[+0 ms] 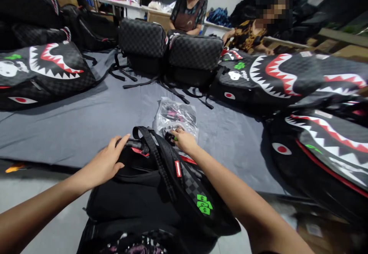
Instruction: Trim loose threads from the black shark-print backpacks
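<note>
Black backpack [126, 200] at the near edge of the grey-covered table [71, 127], cloth stretching left and right
Checkered panel [192, 183], green dollar patches [204, 204], red label [178, 169]; left hand [107, 160] at its top, thumb spread from fingers; right hand [184, 141] at clear plastic bag [184, 113], fingers curled, cannot tell if pinching

Workshop, backpacks [195, 53] around a worktable [123, 106]

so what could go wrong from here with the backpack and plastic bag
The black backpack reaches past the near edge of the grey-covered table, so it might slip if the left hand shifts. The looped strap near the right hand could snag. The crinkled clear plastic bag might tear if tugged.
</note>
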`<action>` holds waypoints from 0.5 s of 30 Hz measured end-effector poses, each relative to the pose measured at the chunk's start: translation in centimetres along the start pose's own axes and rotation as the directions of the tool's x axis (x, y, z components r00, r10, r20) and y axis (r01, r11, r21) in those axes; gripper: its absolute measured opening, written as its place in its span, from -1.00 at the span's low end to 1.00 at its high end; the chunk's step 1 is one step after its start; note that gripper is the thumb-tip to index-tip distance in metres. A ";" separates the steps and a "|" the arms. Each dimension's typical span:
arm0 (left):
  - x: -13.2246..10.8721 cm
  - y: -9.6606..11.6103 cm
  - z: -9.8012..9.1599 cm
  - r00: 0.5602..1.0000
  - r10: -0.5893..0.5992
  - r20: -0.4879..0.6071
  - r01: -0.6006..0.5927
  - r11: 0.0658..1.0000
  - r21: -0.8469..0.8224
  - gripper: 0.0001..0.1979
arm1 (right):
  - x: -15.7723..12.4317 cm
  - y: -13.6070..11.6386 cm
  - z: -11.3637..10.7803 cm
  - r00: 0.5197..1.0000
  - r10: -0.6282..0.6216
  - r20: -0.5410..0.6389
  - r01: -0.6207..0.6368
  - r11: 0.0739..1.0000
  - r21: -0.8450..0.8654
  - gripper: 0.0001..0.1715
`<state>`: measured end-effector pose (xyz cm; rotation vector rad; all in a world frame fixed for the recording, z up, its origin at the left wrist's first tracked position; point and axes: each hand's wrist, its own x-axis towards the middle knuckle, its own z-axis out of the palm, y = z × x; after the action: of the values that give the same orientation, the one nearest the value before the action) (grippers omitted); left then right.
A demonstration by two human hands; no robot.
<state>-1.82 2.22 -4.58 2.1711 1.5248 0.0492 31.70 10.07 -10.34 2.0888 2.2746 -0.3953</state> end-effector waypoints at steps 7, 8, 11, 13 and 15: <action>-0.4 1.1 -1.1 0.999 0.001 0.047 0.002 0.998 -0.061 -0.06 | 0.6 -1.0 0.6 0.985 -0.140 0.097 0.156 0.970 -0.186 -0.59; -0.4 1.3 -1.3 0.998 -0.011 0.067 0.015 0.998 -0.059 -0.04 | 0.5 -1.0 0.6 0.982 -0.160 0.102 0.179 0.961 -0.213 -0.63; -0.4 1.5 -1.7 0.995 -0.047 0.090 0.051 0.998 -0.042 0.00 | 0.1 -0.7 0.4 0.973 -0.212 0.095 0.230 0.931 -0.284 -0.68; -0.5 1.5 -1.7 0.996 -0.052 0.079 0.055 0.998 -0.037 0.01 | 0.0 -0.4 0.2 0.976 -0.201 0.081 0.216 0.923 -0.317 -0.66; -0.7 1.4 -1.7 0.997 -0.036 0.063 0.038 0.998 -0.041 0.01 | -0.2 -0.3 -0.1 0.987 -0.149 0.057 0.158 0.955 -0.250 -0.66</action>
<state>-1.34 1.87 -2.38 2.0911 1.5152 0.0017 31.43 9.84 -10.15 1.7765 2.3309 -0.1353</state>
